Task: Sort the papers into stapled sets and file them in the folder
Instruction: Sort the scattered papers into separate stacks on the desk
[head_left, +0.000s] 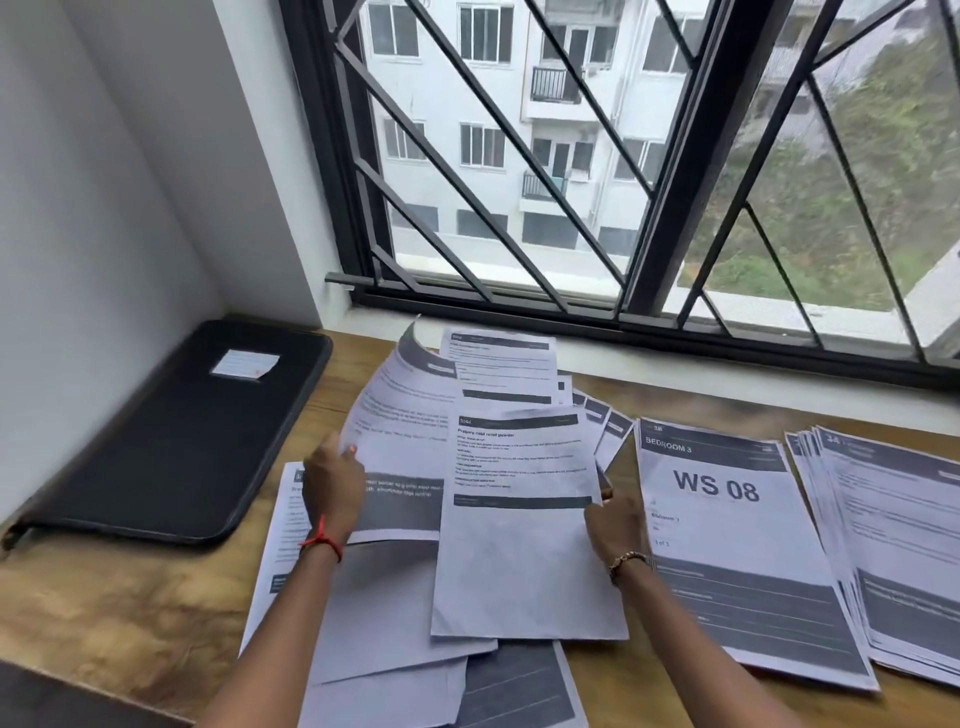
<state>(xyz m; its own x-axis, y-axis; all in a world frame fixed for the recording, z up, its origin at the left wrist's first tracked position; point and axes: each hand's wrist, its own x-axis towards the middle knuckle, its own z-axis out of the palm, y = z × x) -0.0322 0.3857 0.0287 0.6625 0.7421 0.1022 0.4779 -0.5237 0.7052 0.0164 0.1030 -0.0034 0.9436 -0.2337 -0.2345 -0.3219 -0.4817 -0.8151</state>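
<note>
Loose printed papers lie fanned over the wooden desk in front of me. My left hand pinches the left edge of a curled sheet lifted off the pile. My right hand grips the right edge of a sheet headed with small black text. To the right lies a "WS 08 / BEDROOM 3" sheet on its own stack. Further right sits a thick fanned stack. The black zip folder lies shut at the back left. No stapler shows.
A white wall stands to the left behind the folder. A barred window with a white sill runs along the desk's far edge. More sheets overlap near the front edge between my forearms.
</note>
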